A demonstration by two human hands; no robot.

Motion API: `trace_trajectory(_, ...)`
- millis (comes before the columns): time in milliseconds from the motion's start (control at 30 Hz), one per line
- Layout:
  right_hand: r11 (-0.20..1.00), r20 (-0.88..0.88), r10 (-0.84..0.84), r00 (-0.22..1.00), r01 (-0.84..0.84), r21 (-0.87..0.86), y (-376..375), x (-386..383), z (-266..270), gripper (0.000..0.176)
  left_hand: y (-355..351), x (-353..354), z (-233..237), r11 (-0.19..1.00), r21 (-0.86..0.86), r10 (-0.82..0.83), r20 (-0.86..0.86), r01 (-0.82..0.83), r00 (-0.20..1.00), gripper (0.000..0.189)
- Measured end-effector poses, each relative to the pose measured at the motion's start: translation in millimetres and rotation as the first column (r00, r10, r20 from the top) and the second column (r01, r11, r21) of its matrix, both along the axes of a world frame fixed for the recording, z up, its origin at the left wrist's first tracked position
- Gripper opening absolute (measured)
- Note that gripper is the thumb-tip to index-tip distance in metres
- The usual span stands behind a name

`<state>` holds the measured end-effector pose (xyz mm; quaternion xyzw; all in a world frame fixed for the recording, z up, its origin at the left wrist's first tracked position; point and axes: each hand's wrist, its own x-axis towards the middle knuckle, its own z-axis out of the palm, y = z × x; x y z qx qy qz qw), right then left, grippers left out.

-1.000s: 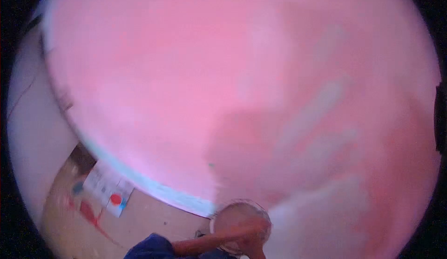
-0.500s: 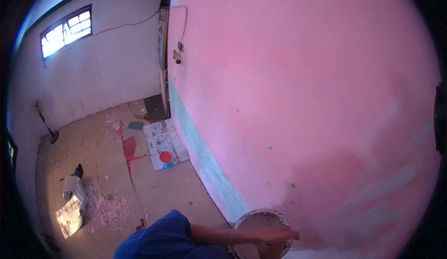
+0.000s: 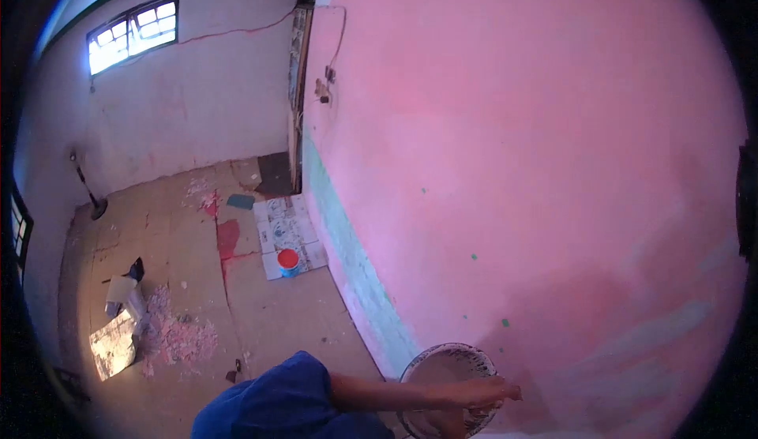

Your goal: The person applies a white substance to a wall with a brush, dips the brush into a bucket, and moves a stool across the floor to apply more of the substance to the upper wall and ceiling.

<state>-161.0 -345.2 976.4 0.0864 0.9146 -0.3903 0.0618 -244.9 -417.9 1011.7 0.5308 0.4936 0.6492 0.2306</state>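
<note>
A round bucket (image 3: 418, 368) stands against the foot of the pink wall at the bottom of the view, its rim and inner wall smeared with dark and pale residue. Inside is a dull pinkish-grey mix (image 3: 442, 369). From the blue sleeve (image 3: 276, 395) my left arm reaches across the bucket's mouth. My left hand (image 3: 482, 392) is closed at the far right rim, fingertips reaching just past it. Below it, a brown shape (image 3: 448, 423) over the bucket is cut off by the frame; it may be part of my right hand, but its fingers do not show.
The pink wall (image 3: 513, 163) has darker damp-looking patches and a pale blue-green strip (image 3: 347, 218) low down. A small tub with a red-orange top (image 3: 288, 261) sits on a flattened carton (image 3: 276, 222). Pink flakes (image 3: 181, 332), a crumpled sheet (image 3: 114, 344) and a stand (image 3: 97, 208) are on the floor.
The whole view has shifted slightly, with the room appearing a little further right and higher. My left hand stays at the bucket's rim.
</note>
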Motion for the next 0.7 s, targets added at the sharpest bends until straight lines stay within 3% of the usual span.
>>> trace_trajectory(100, 0.998, 0.047, -0.015, 0.999, 0.018, -0.057, 2, -6, 21, 0.036, -19, -29, 27, 0.985, -0.127, -0.090, 0.188, 0.115, 0.978, 0.040)
trace_trajectory(133, 0.997, 0.078, -0.019, 0.997, 0.025, -0.078, 4, -10, 32, 0.036, -24, -48, 49, 0.934, -0.188, -0.256, 0.242, 0.304, 0.936, 0.041)
trace_trajectory(200, 0.996, 0.104, -0.021, 0.994, 0.030, -0.087, 8, -13, 47, 0.037, -25, -49, 51, 0.839, -0.233, -0.415, 0.307, 0.491, 0.856, 0.041)
trace_trajectory(233, 0.997, 0.087, -0.020, 0.996, 0.026, -0.068, 8, -11, 45, 0.037, -21, -34, 33, 0.945, -0.122, -0.279, 0.183, 0.303, 0.943, 0.040)
trace_trajectory(300, 1.000, 0.026, -0.029, 0.999, 0.030, -0.006, 8, -4, 23, 0.037, -23, -27, 31, 0.992, 0.019, -0.128, 0.068, 0.127, 0.989, 0.039)
trace_trajectory(333, 0.999, -0.001, -0.043, 0.999, 0.043, 0.018, 9, -2, 8, 0.037, -27, -40, 46, 0.907, 0.011, -0.412, 0.236, 0.422, 0.880, 0.038)
trace_trajectory(400, 0.997, -0.019, -0.072, 0.997, 0.073, 0.016, 13, 1, -4, 0.037, -30, -40, 62, 0.734, 0.039, -0.641, 0.368, 0.678, 0.673, 0.037)
trace_trajectory(433, 0.997, 0.001, -0.082, 0.997, 0.082, -0.016, 14, 1, 2, 0.038, -34, -27, 66, 0.897, -0.146, -0.337, 0.382, 0.416, 0.861, 0.038)
trace_trajectory(467, 0.994, 0.032, -0.088, 0.996, 0.090, -0.063, 15, 3, 12, 0.038, -35, -17, 70, 0.942, -0.318, 0.011, 0.338, 0.103, 0.941, 0.039)
trace_trajectory(500, 0.989, 0.069, -0.093, 0.993, 0.100, -0.111, 17, 3, 25, 0.038, -32, -23, 75, 0.943, -0.317, 0.010, 0.334, 0.102, 0.943, 0.039)
trace_trajectory(600, 0.989, 0.103, -0.084, 0.991, 0.096, -0.116, 21, 2, 50, 0.038, -25, -30, 79, 0.751, -0.550, -0.199, 0.339, 0.366, 0.919, 0.033)
trace_trajectory(667, 0.996, 0.050, -0.076, 0.996, 0.078, -0.041, 20, 6, 38, 0.039, -32, -10, 78, 0.930, -0.317, -0.048, 0.403, 0.189, 0.914, 0.036)
trace_trajectory(700, 0.997, 0.015, -0.079, 0.997, 0.079, 0.011, 21, 10, 21, 0.039, -40, -5, 87, 0.928, -0.317, -0.051, 0.411, 0.195, 0.910, 0.036)
